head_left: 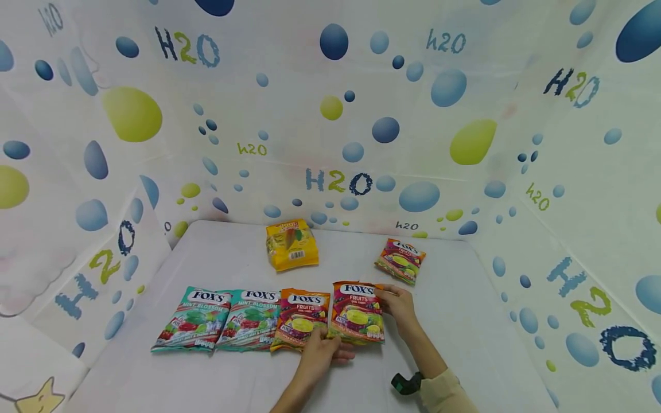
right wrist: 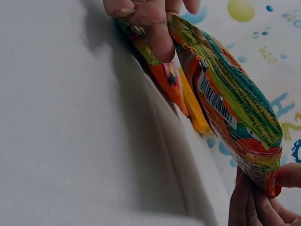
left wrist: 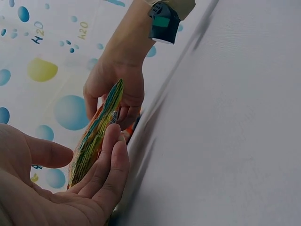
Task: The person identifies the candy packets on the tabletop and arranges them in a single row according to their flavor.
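Note:
My right hand [head_left: 399,308] pinches the upper right edge of an orange and purple Fox's Fruits candy bag [head_left: 357,312], tilted up off the table. Its thumb and fingers meet around the corner in the right wrist view. At the bag's lower left corner is my left hand [head_left: 320,351], fingers fairly straight against its underside and thumb apart from them, as the left wrist view shows. Just left of it lies another Fox's Fruits bag [head_left: 301,312]. Two green Mint Blossom bags, one at the far left [head_left: 193,321] and one beside it [head_left: 251,321], continue the row.
A yellow candy bag [head_left: 292,245] stands at the back of the white table [head_left: 232,381]. Another Fox's Fruits bag [head_left: 400,261] lies at the back right. Walls covered in printed sheeting [head_left: 289,103] enclose the table at the back and both sides.

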Available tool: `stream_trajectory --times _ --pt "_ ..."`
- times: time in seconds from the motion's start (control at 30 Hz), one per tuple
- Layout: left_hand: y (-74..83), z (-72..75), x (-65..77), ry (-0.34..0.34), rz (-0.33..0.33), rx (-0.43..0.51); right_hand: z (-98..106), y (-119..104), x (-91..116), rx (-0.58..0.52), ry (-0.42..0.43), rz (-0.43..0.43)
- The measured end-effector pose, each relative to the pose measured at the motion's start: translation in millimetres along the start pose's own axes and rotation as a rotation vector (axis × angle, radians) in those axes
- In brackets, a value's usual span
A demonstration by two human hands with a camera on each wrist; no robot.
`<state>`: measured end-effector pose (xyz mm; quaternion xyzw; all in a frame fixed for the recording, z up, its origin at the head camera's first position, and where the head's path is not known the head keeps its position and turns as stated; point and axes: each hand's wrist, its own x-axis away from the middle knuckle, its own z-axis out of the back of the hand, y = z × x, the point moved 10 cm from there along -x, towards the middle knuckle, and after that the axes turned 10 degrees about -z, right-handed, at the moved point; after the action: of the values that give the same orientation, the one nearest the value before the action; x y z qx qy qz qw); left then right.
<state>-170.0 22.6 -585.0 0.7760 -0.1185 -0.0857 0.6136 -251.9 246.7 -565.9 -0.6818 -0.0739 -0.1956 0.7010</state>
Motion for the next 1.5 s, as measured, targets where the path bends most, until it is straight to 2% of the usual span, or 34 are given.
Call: stream_trajectory --times 0.17,0.43,0.83,1.2,1.5 --pt "-3.7 0.8 3.8 0.011 0.026 -0.004 2 17 -14 0.004 -0.002 -0.001" --pt "-13.9 1.3 5.3 0.01 0.048 -0.001 0 21 -16 0.03 -0.001 0.0" --pt "-14.7 2.4 13.1 0.016 0.057 -0.011 -4 26 -17 0.133 0.011 0.031" --pt "-18.1 3.8 20.7 0.016 0.124 -0.019 -7 15 -9 0.358 0.093 0.17" --pt "-18.2 9.2 28.1 0.021 0.18 0.041 -9 -2 3 0.498 0.145 0.301"
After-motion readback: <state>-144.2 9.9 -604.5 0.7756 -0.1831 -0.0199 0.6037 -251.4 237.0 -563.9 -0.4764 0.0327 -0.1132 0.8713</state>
